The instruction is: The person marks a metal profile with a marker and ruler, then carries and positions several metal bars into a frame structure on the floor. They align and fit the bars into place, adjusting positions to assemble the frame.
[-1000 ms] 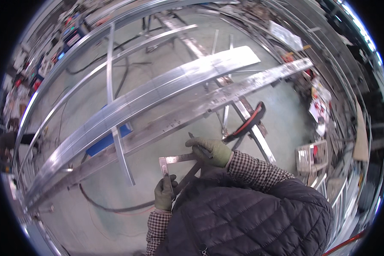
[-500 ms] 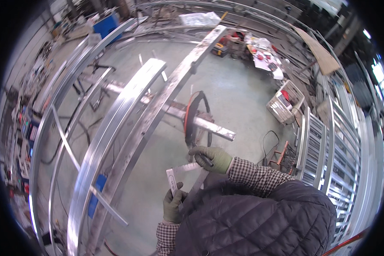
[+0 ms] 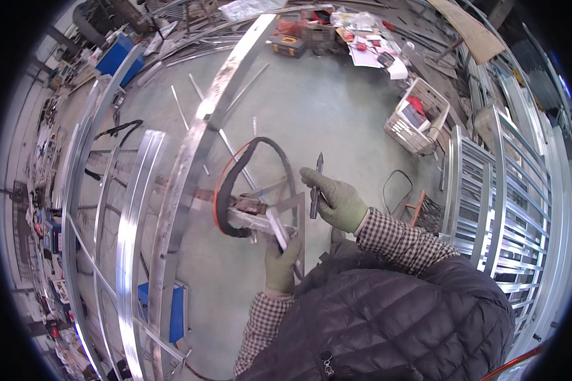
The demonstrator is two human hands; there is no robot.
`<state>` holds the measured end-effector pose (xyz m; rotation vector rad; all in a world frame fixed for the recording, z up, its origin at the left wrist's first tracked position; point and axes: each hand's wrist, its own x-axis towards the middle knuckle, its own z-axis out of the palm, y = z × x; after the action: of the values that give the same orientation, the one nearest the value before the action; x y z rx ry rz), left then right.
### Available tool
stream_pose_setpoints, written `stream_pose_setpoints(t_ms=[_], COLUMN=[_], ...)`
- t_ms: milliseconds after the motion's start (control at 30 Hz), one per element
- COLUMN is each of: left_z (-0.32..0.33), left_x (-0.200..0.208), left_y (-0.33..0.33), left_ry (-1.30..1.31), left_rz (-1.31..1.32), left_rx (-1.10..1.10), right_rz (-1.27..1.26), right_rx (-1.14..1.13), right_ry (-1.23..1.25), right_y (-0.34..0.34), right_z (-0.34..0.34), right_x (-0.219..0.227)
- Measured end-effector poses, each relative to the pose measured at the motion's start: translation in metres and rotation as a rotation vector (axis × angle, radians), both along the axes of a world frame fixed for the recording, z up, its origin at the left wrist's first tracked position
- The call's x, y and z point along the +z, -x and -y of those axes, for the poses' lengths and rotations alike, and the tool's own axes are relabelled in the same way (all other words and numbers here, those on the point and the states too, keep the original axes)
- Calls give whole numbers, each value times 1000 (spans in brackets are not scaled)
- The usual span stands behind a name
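Both hands raised since half second ago, view swung toward floor. Left hand (image 3: 281,263) fingers clamp flat metal strip (image 3: 278,230); right hand (image 3: 337,200) fingers grip slim marking tool (image 3: 315,184). Likely marking step: tip must meet strip next.

Both gloved hands are raised before the chest, the left hand (image 3: 281,261) and right hand (image 3: 337,200) each closed in a grip.

white papers (image 3: 370,56) on far floor.

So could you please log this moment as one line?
left hand: holds metal strip | right hand: holds dark pen-like tool | below: curved metal rails
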<state>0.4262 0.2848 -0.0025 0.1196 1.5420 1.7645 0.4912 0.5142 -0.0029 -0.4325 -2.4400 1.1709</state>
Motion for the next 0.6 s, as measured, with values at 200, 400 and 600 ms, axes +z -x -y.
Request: stream_pose_setpoints(t_ms=[200,400,600], left_z=[-147,-269,-389], left_x=[-1,-16,-25], left_y=[7,20,54], left_ry=[-13,-69,-115], left_rz=[133,230,213], left_rx=[-198,-317,-516], right_rz=[-93,-112,-22], right_rx=[-102,-337,-419], right_ry=[-103,-161,-122], right_y=[-25,-39,-17], right_z=[-97,-192,-289], right_x=[19,5,1])
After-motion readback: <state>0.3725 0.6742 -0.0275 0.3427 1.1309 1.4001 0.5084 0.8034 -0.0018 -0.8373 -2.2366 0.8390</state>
